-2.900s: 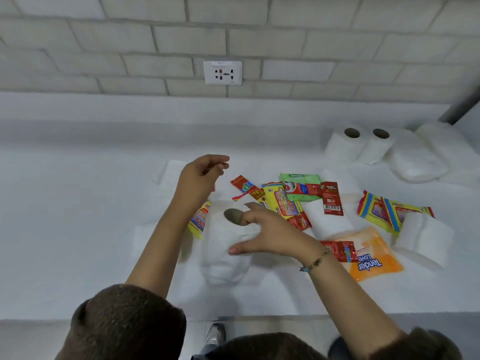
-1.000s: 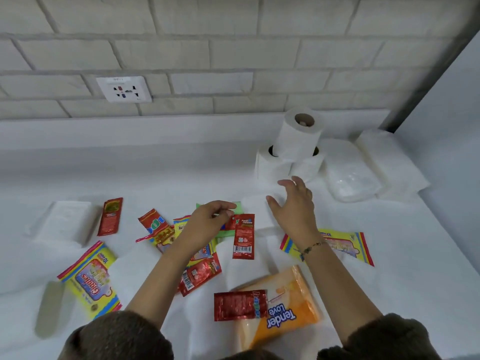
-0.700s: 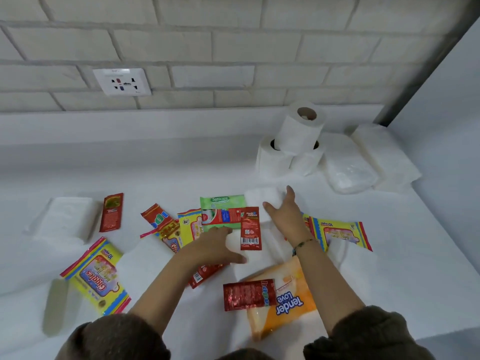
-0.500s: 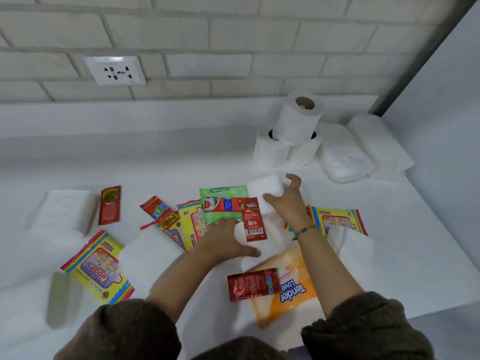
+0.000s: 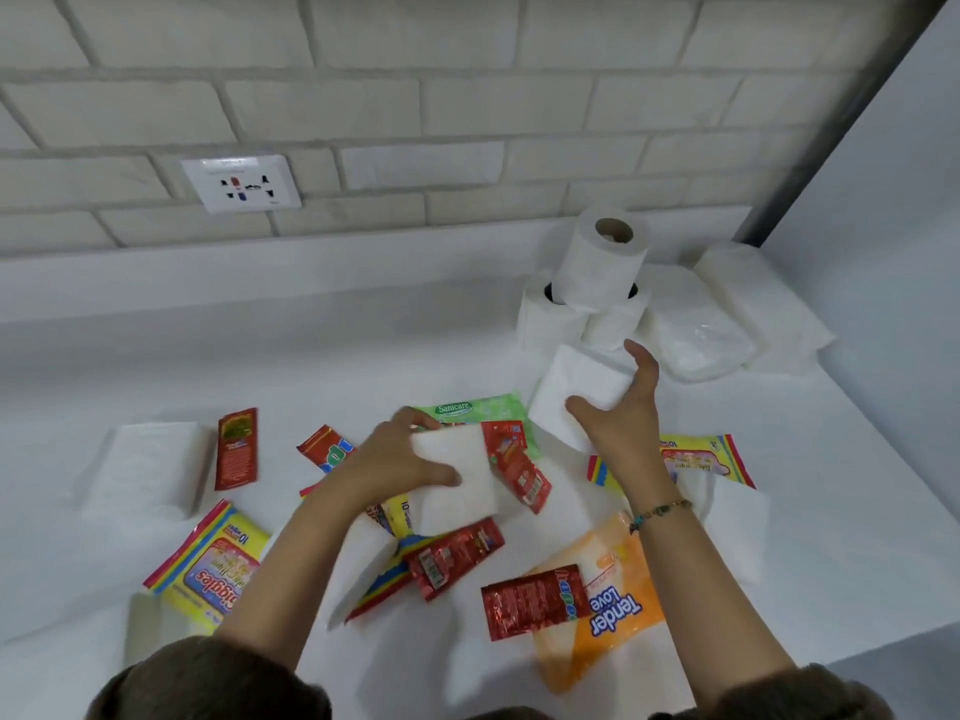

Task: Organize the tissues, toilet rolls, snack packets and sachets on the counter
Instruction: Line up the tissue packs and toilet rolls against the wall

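Gripping one white tissue stack in each hand, the person appears to be pulling the paper goods out of the mixed heap so like can go with like. The left hand has its thumb laid across the face of the near tissue stack and its fingers curled behind the far edge, holding it raised above the sachets it overlaps. The right hand, a bracelet at its wrist, clasps the far tissue stack between thumb and fingers, tilted up and just in front of the toilet rolls. Those rolls form a small pyramid, one on two, against the back corner of the counter, with wrapped tissue packs just beside them, so that corner looks like the chosen home for soft white items. Carrying both stacks there would fit the pattern. Still loose in the middle are red sachets, the green Sanicare pack, the orange Tender Love pack and yellow snack packets, lying at odd angles and overlapping. Another tissue pile sits well apart on the left, beside one red sachet, probably awaiting collection. Slippery foil underneath could slide when the stacks leave.
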`<action>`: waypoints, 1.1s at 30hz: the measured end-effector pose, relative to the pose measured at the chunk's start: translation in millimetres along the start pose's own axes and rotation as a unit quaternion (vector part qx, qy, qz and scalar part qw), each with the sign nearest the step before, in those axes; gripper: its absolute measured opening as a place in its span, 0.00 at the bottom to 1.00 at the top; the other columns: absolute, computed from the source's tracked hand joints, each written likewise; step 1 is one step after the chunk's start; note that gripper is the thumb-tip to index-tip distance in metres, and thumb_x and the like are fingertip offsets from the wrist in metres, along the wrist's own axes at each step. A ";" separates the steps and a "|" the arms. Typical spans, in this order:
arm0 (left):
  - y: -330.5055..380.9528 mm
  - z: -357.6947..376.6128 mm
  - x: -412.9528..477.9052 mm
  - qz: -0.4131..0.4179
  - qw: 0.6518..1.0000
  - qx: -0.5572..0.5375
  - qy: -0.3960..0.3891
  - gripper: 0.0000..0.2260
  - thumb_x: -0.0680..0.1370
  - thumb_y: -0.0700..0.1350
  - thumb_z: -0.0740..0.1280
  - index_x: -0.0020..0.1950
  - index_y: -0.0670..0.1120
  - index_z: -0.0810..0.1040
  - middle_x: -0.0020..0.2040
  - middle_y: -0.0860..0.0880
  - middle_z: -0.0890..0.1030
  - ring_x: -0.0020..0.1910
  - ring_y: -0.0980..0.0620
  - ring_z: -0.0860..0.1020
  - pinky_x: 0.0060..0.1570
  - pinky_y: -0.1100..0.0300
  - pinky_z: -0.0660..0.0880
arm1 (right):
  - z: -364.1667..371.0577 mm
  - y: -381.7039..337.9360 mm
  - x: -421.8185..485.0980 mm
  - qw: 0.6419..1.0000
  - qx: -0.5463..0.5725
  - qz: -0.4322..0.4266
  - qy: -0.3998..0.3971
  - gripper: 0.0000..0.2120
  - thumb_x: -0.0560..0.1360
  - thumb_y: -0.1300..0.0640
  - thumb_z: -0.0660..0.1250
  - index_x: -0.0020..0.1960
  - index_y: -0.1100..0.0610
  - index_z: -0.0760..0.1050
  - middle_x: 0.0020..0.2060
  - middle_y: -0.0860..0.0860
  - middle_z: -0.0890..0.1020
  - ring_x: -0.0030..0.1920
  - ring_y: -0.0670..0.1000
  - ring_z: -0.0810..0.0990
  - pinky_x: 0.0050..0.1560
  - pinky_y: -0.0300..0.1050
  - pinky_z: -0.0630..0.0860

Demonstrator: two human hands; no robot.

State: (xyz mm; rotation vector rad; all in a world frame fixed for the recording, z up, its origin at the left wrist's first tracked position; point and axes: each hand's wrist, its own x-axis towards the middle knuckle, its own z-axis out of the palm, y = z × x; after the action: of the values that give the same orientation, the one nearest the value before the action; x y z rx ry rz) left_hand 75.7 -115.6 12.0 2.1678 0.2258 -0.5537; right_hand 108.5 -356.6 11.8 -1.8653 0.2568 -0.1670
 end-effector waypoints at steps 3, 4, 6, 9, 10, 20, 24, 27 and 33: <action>-0.4 -24.7 2.0 0.001 0.993 -0.084 0.088 0.24 0.66 0.47 0.77 0.56 0.53 0.68 0.53 0.49 0.73 0.46 0.51 0.75 0.36 0.60 0.72 | 11.4 -16.3 11.1 0.998 0.047 -0.028 0.010 0.29 0.69 0.62 0.68 0.65 0.45 0.61 0.62 0.54 0.72 0.57 0.53 0.75 0.52 0.43 0.74; -0.2 -30.0 3.6 0.008 0.987 -0.110 0.117 0.24 0.66 0.46 0.76 0.56 0.53 0.68 0.54 0.48 0.73 0.46 0.50 0.75 0.35 0.60 0.73 | 18.9 -22.2 17.4 0.998 0.060 -0.035 0.001 0.26 0.69 0.62 0.67 0.62 0.46 0.62 0.60 0.55 0.73 0.55 0.54 0.76 0.50 0.40 0.75; -1.1 -36.1 7.4 0.021 0.975 -0.144 0.167 0.22 0.68 0.43 0.75 0.56 0.53 0.67 0.54 0.48 0.72 0.44 0.50 0.74 0.34 0.62 0.71 | 40.4 -30.0 31.3 0.997 0.043 -0.056 -0.016 0.23 0.69 0.63 0.67 0.57 0.48 0.63 0.58 0.54 0.72 0.53 0.52 0.75 0.43 0.27 0.72; -5.8 -41.2 13.6 0.021 0.957 -0.181 0.225 0.21 0.69 0.41 0.72 0.56 0.53 0.67 0.55 0.47 0.73 0.47 0.46 0.74 0.36 0.61 0.71 | 80.6 -33.2 52.6 0.994 -0.022 -0.103 -0.032 0.22 0.67 0.65 0.71 0.55 0.54 0.65 0.57 0.53 0.69 0.53 0.49 0.71 0.42 0.19 0.65; -8.1 -42.9 15.4 0.020 0.951 -0.195 0.237 0.20 0.70 0.41 0.72 0.56 0.53 0.67 0.55 0.47 0.73 0.48 0.46 0.74 0.36 0.60 0.72 | 94.8 -32.6 58.7 0.992 -0.042 -0.117 -0.036 0.22 0.67 0.65 0.72 0.56 0.58 0.66 0.57 0.53 0.69 0.51 0.48 0.70 0.43 0.18 0.63; -12.8 -42.1 42.2 0.040 0.937 -0.181 0.295 0.23 0.67 0.48 0.76 0.55 0.51 0.67 0.55 0.51 0.73 0.52 0.48 0.75 0.38 0.63 0.72 | 154.8 7.6 87.2 0.976 -0.165 -0.139 0.017 0.22 0.67 0.61 0.75 0.55 0.61 0.68 0.56 0.58 0.69 0.51 0.53 0.73 0.47 0.36 0.68; 3.3 -38.4 69.7 0.054 0.930 -0.129 0.341 0.24 0.66 0.50 0.76 0.55 0.47 0.68 0.55 0.51 0.70 0.51 0.53 0.70 0.45 0.62 0.66 | 158.9 9.3 91.3 0.974 -0.178 -0.131 0.044 0.25 0.64 0.60 0.76 0.56 0.63 0.68 0.57 0.60 0.69 0.56 0.59 0.72 0.47 0.43 0.73; 9.0 -31.0 98.8 0.065 0.924 -0.080 0.368 0.26 0.65 0.50 0.77 0.56 0.43 0.69 0.56 0.46 0.71 0.52 0.47 0.73 0.46 0.59 0.68 | 156.4 10.1 88.0 0.969 -0.203 -0.143 0.017 0.30 0.62 0.58 0.78 0.58 0.61 0.66 0.58 0.59 0.68 0.56 0.59 0.71 0.52 0.46 0.74; 18.7 -8.3 134.4 0.097 0.927 -0.015 0.361 0.28 0.63 0.47 0.78 0.54 0.38 0.68 0.55 0.40 0.69 0.51 0.40 0.72 0.46 0.54 0.70 | 129.9 5.0 69.2 0.955 -0.244 -0.170 -0.008 0.39 0.65 0.54 0.76 0.69 0.56 0.59 0.68 0.58 0.62 0.62 0.59 0.68 0.55 0.52 0.75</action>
State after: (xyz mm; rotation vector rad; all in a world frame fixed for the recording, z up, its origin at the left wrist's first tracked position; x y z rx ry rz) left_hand 203.7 -125.2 -32.7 2.2470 0.4020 0.3819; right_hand 206.5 -256.4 -33.4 -2.3960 -0.0467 -0.3497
